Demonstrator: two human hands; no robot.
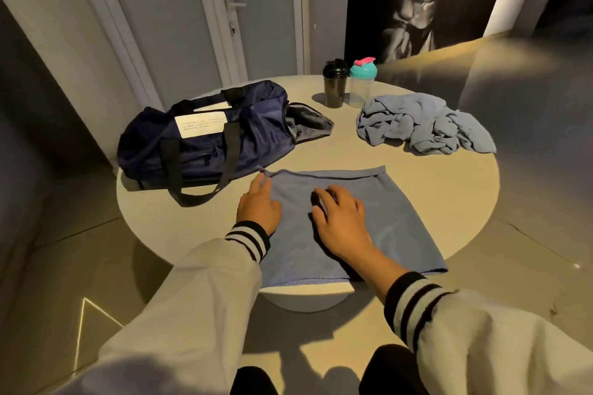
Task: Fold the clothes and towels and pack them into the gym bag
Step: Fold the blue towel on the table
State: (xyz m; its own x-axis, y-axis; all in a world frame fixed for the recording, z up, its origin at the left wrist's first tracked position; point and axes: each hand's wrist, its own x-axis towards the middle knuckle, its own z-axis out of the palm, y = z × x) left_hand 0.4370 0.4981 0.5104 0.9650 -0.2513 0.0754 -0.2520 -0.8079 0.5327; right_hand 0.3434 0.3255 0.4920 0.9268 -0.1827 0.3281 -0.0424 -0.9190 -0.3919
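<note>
A blue towel [394, 218] lies spread flat on the near part of the round table [481, 189], its near edge hanging at the table's rim. My left hand [260, 207] rests flat on the towel's left edge, fingers straight. My right hand [341, 218] presses on the towel's middle with fingers spread. A navy gym bag [205, 138] with black handles lies at the table's left, its end pocket open toward the right. A second blue cloth [420, 127] lies crumpled at the back right.
A black shaker bottle [335, 83] and a clear one with a teal lid [362, 82] stand at the table's back edge. Behind are a white door [256, 9] and a large dark poster [417, 0]. Tiled floor surrounds the table.
</note>
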